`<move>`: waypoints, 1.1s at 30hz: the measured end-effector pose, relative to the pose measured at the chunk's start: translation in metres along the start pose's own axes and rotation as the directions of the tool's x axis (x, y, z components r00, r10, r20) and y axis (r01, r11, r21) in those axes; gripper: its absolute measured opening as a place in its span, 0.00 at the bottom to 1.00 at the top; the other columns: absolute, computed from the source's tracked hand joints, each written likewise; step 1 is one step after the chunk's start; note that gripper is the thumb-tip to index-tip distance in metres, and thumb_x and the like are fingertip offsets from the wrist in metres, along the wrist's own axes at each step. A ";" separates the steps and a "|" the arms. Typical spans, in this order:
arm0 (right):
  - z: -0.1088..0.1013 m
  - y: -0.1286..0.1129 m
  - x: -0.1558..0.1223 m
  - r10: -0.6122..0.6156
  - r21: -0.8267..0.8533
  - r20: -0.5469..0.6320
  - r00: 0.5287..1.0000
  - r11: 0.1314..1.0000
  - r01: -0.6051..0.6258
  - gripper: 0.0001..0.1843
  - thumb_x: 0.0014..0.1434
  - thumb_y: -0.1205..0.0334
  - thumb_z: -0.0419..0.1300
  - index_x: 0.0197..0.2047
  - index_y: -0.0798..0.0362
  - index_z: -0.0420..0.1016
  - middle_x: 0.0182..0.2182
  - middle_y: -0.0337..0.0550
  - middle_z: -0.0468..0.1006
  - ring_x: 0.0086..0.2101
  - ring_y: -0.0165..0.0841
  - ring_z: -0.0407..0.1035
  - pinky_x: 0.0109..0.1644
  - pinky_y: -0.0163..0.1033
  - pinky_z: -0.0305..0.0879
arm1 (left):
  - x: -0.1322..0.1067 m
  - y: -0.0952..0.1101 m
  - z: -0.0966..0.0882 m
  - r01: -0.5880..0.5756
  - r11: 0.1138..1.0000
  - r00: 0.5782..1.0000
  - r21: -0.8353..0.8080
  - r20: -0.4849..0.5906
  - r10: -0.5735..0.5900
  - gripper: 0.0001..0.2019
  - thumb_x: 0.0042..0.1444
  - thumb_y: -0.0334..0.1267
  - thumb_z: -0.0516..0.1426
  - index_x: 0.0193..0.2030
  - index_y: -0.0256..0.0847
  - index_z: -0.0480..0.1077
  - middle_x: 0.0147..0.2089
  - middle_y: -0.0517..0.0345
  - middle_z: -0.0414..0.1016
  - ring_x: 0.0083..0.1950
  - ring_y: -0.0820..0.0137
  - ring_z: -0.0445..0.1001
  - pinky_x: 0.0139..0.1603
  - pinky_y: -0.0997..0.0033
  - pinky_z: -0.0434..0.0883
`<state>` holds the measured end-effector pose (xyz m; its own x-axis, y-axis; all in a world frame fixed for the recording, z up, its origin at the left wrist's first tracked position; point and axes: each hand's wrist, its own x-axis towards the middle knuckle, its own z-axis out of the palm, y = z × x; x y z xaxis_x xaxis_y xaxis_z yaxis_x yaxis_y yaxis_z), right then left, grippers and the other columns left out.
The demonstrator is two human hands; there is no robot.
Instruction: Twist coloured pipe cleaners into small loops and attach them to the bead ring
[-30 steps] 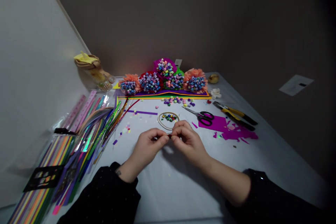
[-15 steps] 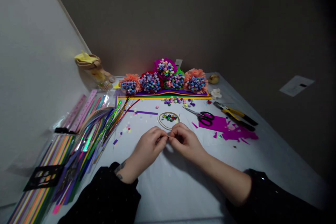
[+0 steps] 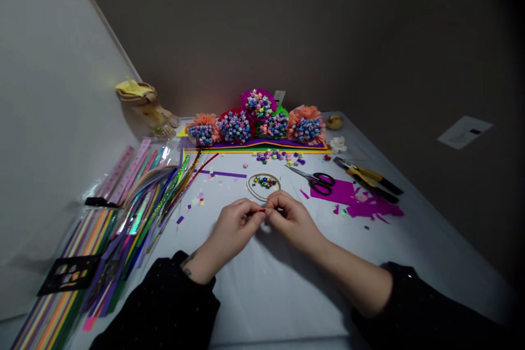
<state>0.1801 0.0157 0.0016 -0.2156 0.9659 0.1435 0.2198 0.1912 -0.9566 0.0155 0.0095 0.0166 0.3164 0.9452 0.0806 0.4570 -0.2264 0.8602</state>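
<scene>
My left hand point(image 3: 232, 228) and my right hand point(image 3: 292, 219) meet fingertip to fingertip just above the white table point(image 3: 287, 295). Both pinch a tiny red paper piece point(image 3: 262, 210) between thumbs and forefingers. Its shape is too small to make out. Just beyond the fingers lies a small ring-shaped dish point(image 3: 263, 186) with coloured paper stars inside.
Colourful paper strips point(image 3: 123, 219) fan out at the left. Scissors point(image 3: 315, 179), magenta paper scraps point(image 3: 356, 202) and yellow-handled pliers point(image 3: 367, 178) lie to the right. Paper flower bouquets point(image 3: 256, 123) stand along the back. A tape dispenser point(image 3: 141, 104) stands at back left.
Both hands stay together and have shifted slightly, the fingers working the small red piece between them. Nothing else on the table has moved.
</scene>
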 end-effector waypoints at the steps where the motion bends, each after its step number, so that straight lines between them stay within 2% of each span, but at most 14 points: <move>1: 0.001 0.000 0.000 0.006 0.000 -0.006 1.000 1.000 -0.006 0.04 0.52 0.68 0.54 0.27 0.52 0.65 0.28 0.38 0.67 0.31 0.31 0.63 0.35 0.36 0.60 | 0.000 0.001 0.001 0.016 1.000 1.000 -0.021 -0.007 -0.016 0.07 0.57 0.36 0.55 0.32 0.38 0.72 0.31 0.58 0.73 0.34 0.71 0.70 0.35 0.73 0.66; 4: 0.003 -0.001 -0.002 0.003 -0.025 -0.018 1.000 1.000 -0.003 0.05 0.52 0.68 0.55 0.26 0.52 0.65 0.27 0.38 0.67 0.30 0.30 0.63 0.34 0.36 0.60 | 0.001 0.003 0.003 0.056 0.997 0.998 -0.062 -0.024 -0.057 0.07 0.56 0.36 0.54 0.30 0.38 0.72 0.30 0.58 0.73 0.33 0.70 0.70 0.35 0.72 0.66; 7: -0.001 -0.003 0.000 -0.072 -0.071 0.023 0.997 0.995 0.074 0.05 0.52 0.68 0.55 0.26 0.52 0.67 0.28 0.40 0.69 0.30 0.31 0.65 0.34 0.35 0.61 | 0.001 0.003 0.001 0.065 0.994 0.997 -0.088 -0.039 -0.069 0.08 0.56 0.36 0.54 0.29 0.38 0.71 0.29 0.58 0.71 0.33 0.70 0.69 0.35 0.72 0.65; 9: -0.012 -0.004 0.005 -0.144 -0.154 0.083 0.986 0.976 0.155 0.05 0.54 0.68 0.55 0.28 0.52 0.69 0.29 0.41 0.70 0.32 0.31 0.66 0.35 0.36 0.62 | 0.002 0.002 -0.001 0.085 0.989 0.994 -0.120 -0.060 -0.093 0.08 0.55 0.37 0.54 0.29 0.38 0.71 0.29 0.59 0.70 0.33 0.70 0.69 0.34 0.73 0.65; 11: -0.033 -0.003 0.014 -0.181 -0.339 0.111 0.977 0.917 0.208 0.06 0.56 0.67 0.54 0.30 0.52 0.71 0.30 0.43 0.72 0.33 0.33 0.67 0.38 0.38 0.63 | 0.004 0.001 -0.004 0.125 0.979 0.987 -0.162 -0.081 -0.139 0.08 0.54 0.38 0.54 0.28 0.38 0.70 0.28 0.60 0.70 0.32 0.71 0.68 0.33 0.73 0.64; 13: -0.060 0.001 0.023 -0.129 -0.624 0.063 0.990 0.769 0.140 0.07 0.56 0.68 0.53 0.32 0.53 0.73 0.31 0.47 0.74 0.33 0.36 0.67 0.37 0.39 0.62 | 0.004 0.002 -0.007 0.170 0.965 0.977 -0.200 -0.096 -0.192 0.08 0.53 0.38 0.55 0.28 0.38 0.70 0.27 0.61 0.69 0.30 0.72 0.66 0.32 0.74 0.64; 15: -0.088 0.007 0.030 -0.038 -0.838 -0.066 0.997 0.545 -0.035 0.09 0.57 0.68 0.52 0.34 0.54 0.74 0.34 0.51 0.75 0.36 0.39 0.68 0.38 0.41 0.60 | 0.005 0.003 -0.008 0.202 0.950 0.967 -0.236 -0.104 -0.232 0.08 0.51 0.39 0.55 0.27 0.37 0.70 0.25 0.62 0.68 0.28 0.73 0.65 0.31 0.74 0.63; 17: -0.110 0.014 0.035 0.054 -0.912 -0.130 0.990 0.385 -0.140 0.09 0.56 0.67 0.53 0.35 0.55 0.75 0.36 0.52 0.76 0.36 0.40 0.69 0.37 0.40 0.59 | 0.005 0.002 -0.008 0.220 0.937 0.960 -0.273 -0.112 -0.258 0.08 0.51 0.39 0.56 0.27 0.37 0.70 0.24 0.62 0.67 0.27 0.73 0.63 0.30 0.74 0.62; 19: -0.123 0.022 0.037 0.158 -0.937 -0.099 0.982 0.317 -0.146 0.07 0.54 0.63 0.56 0.35 0.55 0.75 0.35 0.51 0.77 0.35 0.40 0.70 0.35 0.39 0.59 | 0.006 0.001 -0.007 0.231 0.919 0.953 -0.319 -0.118 -0.280 0.08 0.51 0.40 0.57 0.27 0.37 0.70 0.23 0.63 0.66 0.26 0.75 0.62 0.28 0.75 0.61; 21: -0.128 0.029 0.038 0.241 -0.939 -0.066 0.968 0.313 -0.142 0.07 0.53 0.60 0.58 0.34 0.54 0.74 0.34 0.50 0.77 0.32 0.38 0.70 0.33 0.38 0.59 | 0.006 -0.002 -0.006 0.252 0.891 0.941 -0.377 -0.117 -0.316 0.09 0.51 0.41 0.57 0.28 0.37 0.70 0.21 0.65 0.62 0.22 0.77 0.58 0.25 0.76 0.57; 24: -0.129 0.034 0.038 0.292 -0.929 -0.048 0.955 0.339 -0.150 0.09 0.52 0.57 0.59 0.33 0.54 0.74 0.32 0.49 0.78 0.29 0.37 0.71 0.29 0.37 0.57 | 0.007 -0.006 -0.006 0.294 0.837 0.922 -0.462 -0.094 -0.376 0.10 0.51 0.42 0.57 0.28 0.37 0.69 0.17 0.69 0.56 0.19 0.79 0.51 0.20 0.77 0.51; 29: -0.127 0.022 0.037 0.308 -0.892 -0.076 0.948 0.405 -0.203 0.09 0.51 0.55 0.59 0.28 0.52 0.73 0.27 0.47 0.78 0.26 0.36 0.69 0.26 0.37 0.56 | 0.007 -0.008 -0.007 0.298 0.773 0.908 -0.560 -0.084 -0.410 0.11 0.50 0.44 0.59 0.29 0.37 0.69 0.19 0.69 0.57 0.18 0.81 0.50 0.19 0.78 0.47; 31: -0.118 0.013 0.034 0.256 -0.804 -0.108 0.961 0.546 -0.236 0.09 0.51 0.55 0.58 0.30 0.51 0.71 0.27 0.46 0.77 0.25 0.35 0.68 0.26 0.37 0.57 | 0.008 -0.008 -0.007 0.280 0.754 0.898 -0.594 -0.114 -0.424 0.11 0.49 0.44 0.59 0.29 0.37 0.69 0.20 0.68 0.59 0.18 0.81 0.51 0.19 0.78 0.47; 33: -0.101 0.005 0.028 0.220 -0.572 -0.056 0.974 0.792 -0.211 0.09 0.53 0.55 0.56 0.34 0.51 0.68 0.27 0.44 0.76 0.25 0.33 0.68 0.27 0.35 0.60 | 0.008 -0.008 -0.006 0.248 0.740 0.889 -0.626 -0.158 -0.431 0.11 0.49 0.44 0.59 0.30 0.37 0.69 0.22 0.67 0.61 0.19 0.81 0.52 0.19 0.79 0.48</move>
<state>0.2714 0.0616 0.0263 -0.1087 0.9925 -0.0562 0.7643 0.0473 -0.6431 0.0093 0.0204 0.0139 -0.0467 0.9745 -0.2196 -0.1038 0.2140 0.9713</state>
